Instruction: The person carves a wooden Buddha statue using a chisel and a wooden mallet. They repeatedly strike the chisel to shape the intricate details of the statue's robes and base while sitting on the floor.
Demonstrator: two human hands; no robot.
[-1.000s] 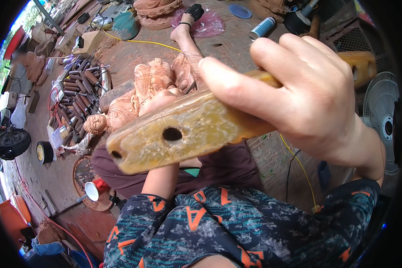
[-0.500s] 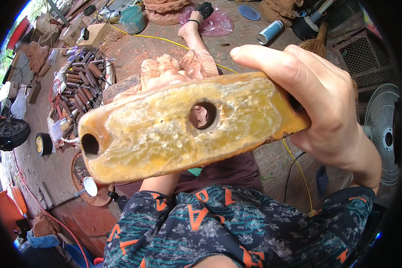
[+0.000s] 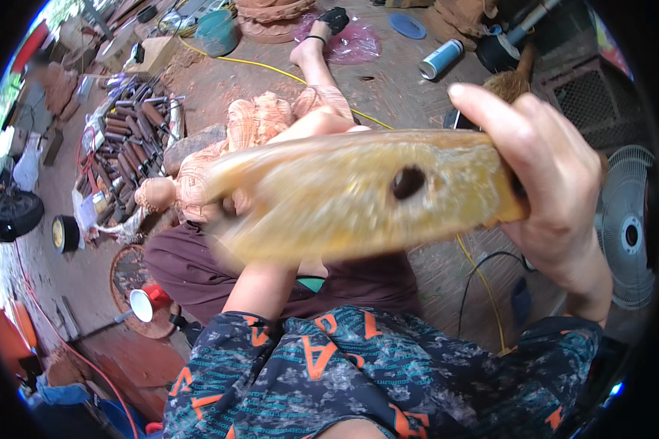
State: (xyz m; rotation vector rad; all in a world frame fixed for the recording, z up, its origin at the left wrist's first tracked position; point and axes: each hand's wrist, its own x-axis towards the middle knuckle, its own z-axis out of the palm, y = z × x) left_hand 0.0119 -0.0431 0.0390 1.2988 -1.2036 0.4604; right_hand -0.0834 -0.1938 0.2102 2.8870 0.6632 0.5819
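Observation:
My right hand (image 3: 549, 168) is closed round the right end of a thick yellow block with round holes (image 3: 329, 197), raised close in front of me. Its left end is smeared by motion. From below, my left forearm (image 3: 260, 285) passes behind this block; part of my left hand (image 3: 315, 126) shows above its upper edge, against a carved wooden figure (image 3: 260, 121). The block hides most of that hand's fingers and whatever they may hold. Pale reddish wood makes up the figure, which lies across my lap with its rounded head (image 3: 156, 194) to the left.
Many wooden-handled carving tools (image 3: 135, 132) lie in a pile at the left. A red and white mug (image 3: 148, 304) is at lower left. Farther off are a teal bucket (image 3: 216, 33), a spray can (image 3: 441, 58) and a yellow cord (image 3: 271, 68). A fan (image 3: 630, 227) stands right.
The yellow block has shifted right with my right hand, its left end blurring. More of the wooden figure, including its head, now shows at the left, along with the mug's red side.

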